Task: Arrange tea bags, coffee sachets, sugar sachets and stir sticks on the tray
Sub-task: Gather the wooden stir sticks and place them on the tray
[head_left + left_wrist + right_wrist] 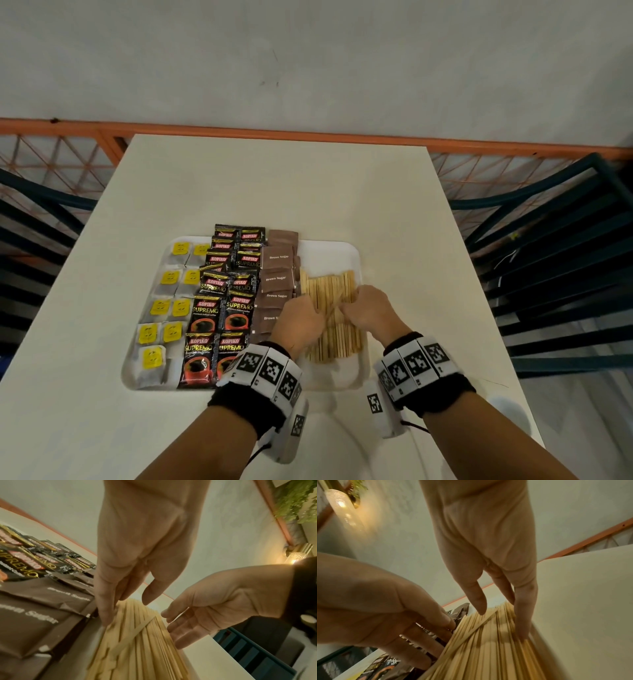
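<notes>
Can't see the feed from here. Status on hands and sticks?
Left hand and right hand open, fingers flanking the stir sticks on the tray. One stick lies crooked across the pile.

the head view is dim and evenly lit, soft in focus, with straight edges of the table point(239, 178) bowed by the wide lens. both wrist views are warmer and yellowish, lit by a glowing wall lamp point(342, 509) that flares at the frame edge. the stir sticks point(137, 649) smear into blur near the bottom, and the near hand point(368, 601) is out of focus.
</notes>
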`<state>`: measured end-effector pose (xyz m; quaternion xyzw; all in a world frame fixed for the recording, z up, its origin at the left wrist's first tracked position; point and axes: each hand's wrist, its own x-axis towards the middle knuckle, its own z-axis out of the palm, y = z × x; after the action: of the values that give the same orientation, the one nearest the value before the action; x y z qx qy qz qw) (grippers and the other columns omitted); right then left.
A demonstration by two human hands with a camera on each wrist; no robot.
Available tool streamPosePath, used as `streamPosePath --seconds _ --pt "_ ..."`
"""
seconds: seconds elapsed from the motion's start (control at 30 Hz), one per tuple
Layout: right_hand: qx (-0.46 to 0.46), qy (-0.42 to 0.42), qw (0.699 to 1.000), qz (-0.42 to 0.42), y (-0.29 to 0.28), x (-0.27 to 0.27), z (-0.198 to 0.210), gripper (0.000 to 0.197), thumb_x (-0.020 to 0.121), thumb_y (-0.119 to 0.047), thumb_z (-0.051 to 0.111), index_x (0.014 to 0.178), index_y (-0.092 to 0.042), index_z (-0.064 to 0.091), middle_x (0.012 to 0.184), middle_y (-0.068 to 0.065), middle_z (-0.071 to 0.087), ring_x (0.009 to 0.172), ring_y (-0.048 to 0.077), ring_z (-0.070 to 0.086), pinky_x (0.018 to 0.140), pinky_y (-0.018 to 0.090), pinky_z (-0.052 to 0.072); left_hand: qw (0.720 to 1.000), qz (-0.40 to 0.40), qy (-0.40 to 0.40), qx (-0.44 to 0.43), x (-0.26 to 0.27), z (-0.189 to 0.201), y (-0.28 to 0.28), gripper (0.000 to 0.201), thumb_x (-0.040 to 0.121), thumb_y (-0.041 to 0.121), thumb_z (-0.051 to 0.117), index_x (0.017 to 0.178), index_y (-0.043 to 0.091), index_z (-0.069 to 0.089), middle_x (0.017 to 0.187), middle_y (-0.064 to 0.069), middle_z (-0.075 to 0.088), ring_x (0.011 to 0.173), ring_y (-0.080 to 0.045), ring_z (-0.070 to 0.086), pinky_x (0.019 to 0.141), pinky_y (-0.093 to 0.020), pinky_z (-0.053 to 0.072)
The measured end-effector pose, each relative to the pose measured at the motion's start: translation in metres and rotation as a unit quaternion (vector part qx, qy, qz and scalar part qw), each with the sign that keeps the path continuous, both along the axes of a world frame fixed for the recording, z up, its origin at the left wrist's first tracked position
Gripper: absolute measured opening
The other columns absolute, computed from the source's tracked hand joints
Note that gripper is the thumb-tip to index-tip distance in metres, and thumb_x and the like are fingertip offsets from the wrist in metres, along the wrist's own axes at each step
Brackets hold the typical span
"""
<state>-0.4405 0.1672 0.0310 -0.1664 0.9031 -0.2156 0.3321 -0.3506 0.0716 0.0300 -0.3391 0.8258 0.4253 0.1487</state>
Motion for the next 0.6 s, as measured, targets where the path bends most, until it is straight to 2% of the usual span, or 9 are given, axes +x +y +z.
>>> streamPosePath --seconds 0.07,0.1,0.13,0.2,0.27,0.37,0.47,0.5,0.6 --pt "0.004 0.022 1.000 0.018 0.002 0.000 0.000 0.034 0.090 -0.015 0.048 0.056 -0.011 0.043 0.059 0.000 0.048 0.051 0.010 0.043 0.046 0.018 0.033 0.999 -0.025 -0.005 -0.029 0.003 0.000 0.002 0.020 0.094 0.015 0.043 0.102 0.003 0.056 0.106 -0.010 0.060 0.083 -0.018 0.053 0.068 -0.025 0.042" --pt "0.006 0.033 0.999 0.021 0.002 -0.001 0.000 0.027 0.090 -0.016 0.048 0.065 -0.007 0.053 0.067 0.003 0.056 0.057 0.012 0.049 0.050 0.019 0.038 0.998 -0.036 -0.006 -0.042 0.004 -0.001 0.003 0.018 0.094 0.015 0.044 0.099 0.003 0.057 0.103 -0.009 0.061 0.081 -0.018 0.053 0.067 -0.025 0.043" --pt "0.008 0.045 0.999 0.019 0.003 -0.002 0.000 0.019 0.090 -0.016 0.048 0.084 -0.003 0.061 0.081 0.007 0.062 0.069 0.016 0.056 0.057 0.022 0.044 0.998 -0.044 -0.002 -0.055 0.007 -0.001 0.005 0.016 0.094 0.014 0.045 0.098 0.004 0.057 0.101 -0.008 0.061 0.081 -0.019 0.054 0.068 -0.024 0.044" --pt "0.023 0.080 0.996 0.031 0.003 -0.007 -0.001 0.033 0.091 -0.018 0.046 0.120 -0.004 0.053 0.114 0.013 0.056 0.104 0.025 0.055 0.082 0.032 0.048 0.995 -0.057 0.014 -0.087 0.013 -0.003 0.008 0.014 0.092 0.011 0.049 0.100 0.006 0.059 0.102 -0.006 0.060 0.087 -0.018 0.055 0.075 -0.022 0.046" --pt "0.020 0.117 0.990 0.077 0.001 -0.014 -0.003 0.041 0.093 -0.014 0.043 0.133 -0.008 0.042 0.129 0.014 0.045 0.121 0.029 0.043 0.097 0.035 0.041 0.984 -0.083 0.056 -0.146 0.022 -0.007 0.010 0.023 0.089 0.011 0.055 0.112 0.009 0.056 0.114 -0.004 0.055 0.102 -0.016 0.052 0.088 -0.021 0.044" --pt "0.008 0.132 0.979 0.158 -0.006 -0.025 -0.006 0.048 0.091 -0.001 0.041 0.138 -0.010 0.037 0.139 0.012 0.038 0.128 0.028 0.036 0.105 0.036 0.036 0.963 -0.165 0.099 -0.188 0.035 -0.014 0.011 0.036 0.087 0.011 0.057 0.122 0.015 0.050 0.123 -0.001 0.047 0.111 -0.013 0.046 0.099 -0.024 0.040" --pt "0.025 0.133 0.965 0.223 -0.012 -0.034 -0.013 0.050 0.090 0.002 0.040 0.139 -0.009 0.037 0.142 0.010 0.037 0.130 0.027 0.034 0.108 0.037 0.032 0.948 -0.241 0.072 -0.195 0.043 -0.019 0.010 0.055 0.087 0.015 0.059 0.136 0.015 0.036 0.129 -0.005 0.041 0.116 -0.019 0.044 0.103 -0.030 0.038" --pt "0.037 0.137 0.960 0.240 -0.013 -0.036 -0.015 0.049 0.089 0.002 0.040 0.137 -0.009 0.039 0.141 0.010 0.039 0.130 0.027 0.035 0.108 0.037 0.033 0.949 -0.244 0.065 -0.190 0.045 -0.021 0.009 0.056 0.087 0.015 0.058 0.138 0.016 0.033 0.130 -0.006 0.040 0.115 -0.020 0.045 0.102 -0.033 0.040" --pt "0.060 0.155 0.949 0.267 -0.013 -0.041 -0.018 0.045 0.088 0.001 0.041 0.131 -0.009 0.047 0.133 0.010 0.044 0.124 0.027 0.038 0.102 0.037 0.035 0.967 -0.208 0.060 -0.136 0.049 -0.021 0.008 0.042 0.094 0.013 0.048 0.135 0.016 0.038 0.126 -0.006 0.044 0.107 -0.019 0.051 0.096 -0.034 0.046"
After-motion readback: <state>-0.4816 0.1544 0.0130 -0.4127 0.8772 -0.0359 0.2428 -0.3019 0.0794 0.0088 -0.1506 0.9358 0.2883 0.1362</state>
